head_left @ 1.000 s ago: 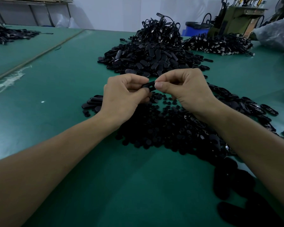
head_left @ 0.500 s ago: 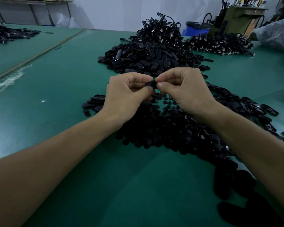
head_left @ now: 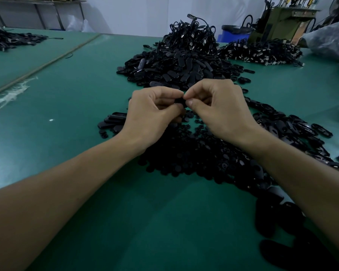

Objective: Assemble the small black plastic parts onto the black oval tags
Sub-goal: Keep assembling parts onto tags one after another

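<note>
1. Head view: I see the left hand [head_left: 153, 114] and right hand [head_left: 221, 110] meeting over the middle of the table [head_left: 76, 94]. Fingers are curled, and both thumb-and-forefinger tips pinch one black oval tag [head_left: 178, 101].
2. Only a short stub of that tag shows between the fingertips. It seems to run left-right from hand to hand. I can't tell which end points where, or whether a small part sits on it.
3. The heap of small black parts [head_left: 194, 153] lies under the wrists, toward the near edge. Loose tags [head_left: 294, 130] spread toward the right edge, and a few more tags [head_left: 114, 122] lie just left of the left hand.
4. The big tag pile [head_left: 174, 69] sits toward the far edge, with a corded bundle [head_left: 192, 34] rising behind it.
5. Versus a second ago: hands closer together, fingertips nearly touching, less of the tag exposed, piles unchanged.
</note>
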{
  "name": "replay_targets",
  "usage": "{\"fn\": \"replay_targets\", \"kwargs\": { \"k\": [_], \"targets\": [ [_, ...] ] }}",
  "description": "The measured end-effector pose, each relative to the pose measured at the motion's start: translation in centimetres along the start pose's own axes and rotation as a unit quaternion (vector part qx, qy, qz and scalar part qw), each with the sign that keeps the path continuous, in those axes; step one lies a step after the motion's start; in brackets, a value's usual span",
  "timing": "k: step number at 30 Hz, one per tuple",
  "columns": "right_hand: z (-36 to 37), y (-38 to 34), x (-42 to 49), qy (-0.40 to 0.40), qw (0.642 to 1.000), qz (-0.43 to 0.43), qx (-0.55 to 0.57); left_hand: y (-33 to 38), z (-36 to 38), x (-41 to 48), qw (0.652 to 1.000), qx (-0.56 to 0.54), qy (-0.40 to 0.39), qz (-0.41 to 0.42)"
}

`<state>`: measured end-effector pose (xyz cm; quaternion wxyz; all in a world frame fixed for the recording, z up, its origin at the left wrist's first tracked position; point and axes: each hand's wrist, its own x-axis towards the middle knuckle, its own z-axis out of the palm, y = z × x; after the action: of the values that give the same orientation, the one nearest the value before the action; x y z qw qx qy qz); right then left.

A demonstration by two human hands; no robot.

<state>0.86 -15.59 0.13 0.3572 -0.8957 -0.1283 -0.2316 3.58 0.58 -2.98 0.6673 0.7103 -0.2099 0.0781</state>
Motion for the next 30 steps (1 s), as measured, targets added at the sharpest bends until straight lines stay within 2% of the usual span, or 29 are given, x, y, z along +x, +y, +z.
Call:
{"fn": "replay_targets", "kwargs": {
  "k": [3, 8, 12, 17, 22, 26, 30],
  "targets": [
    [-0.1, 0.0, 0.0, -0.021, 1.000, 0.012, 0.018, 0.0, -0.1, 0.0, 1.000, 0.006, -0.005, 0.005],
    [-0.1, 0.2, -0.1, -0.001, 0.999, 0.033, 0.044, -0.1, -0.1, 0.0, 0.997, 0.064, -0.014, 0.033],
    [0.3, 0.0, -0.3, -0.008, 1.000, 0.013, 0.021, 0.0, 0.0, -0.3, 0.982, 0.170, 0.010, 0.082],
    [0.4, -0.4, -0.4, -0.057, 0.998, -0.020, 0.007, 0.0, -0.4, -0.1, 0.969, 0.225, 0.032, 0.095],
    [-0.3, 0.6, 0.0, -0.019, 1.000, -0.006, 0.012, -0.3, -0.3, 0.0, 0.983, 0.170, 0.020, 0.065],
    [-0.6, 1.3, 0.2, -0.062, 0.995, 0.014, 0.073, -0.1, -0.5, 0.2, 0.997, 0.075, -0.013, 0.004],
    [-0.7, 1.7, 0.2, -0.069, 0.989, 0.021, 0.130, -0.2, -0.7, 0.2, 0.999, 0.041, -0.026, -0.018]
  ]
}}
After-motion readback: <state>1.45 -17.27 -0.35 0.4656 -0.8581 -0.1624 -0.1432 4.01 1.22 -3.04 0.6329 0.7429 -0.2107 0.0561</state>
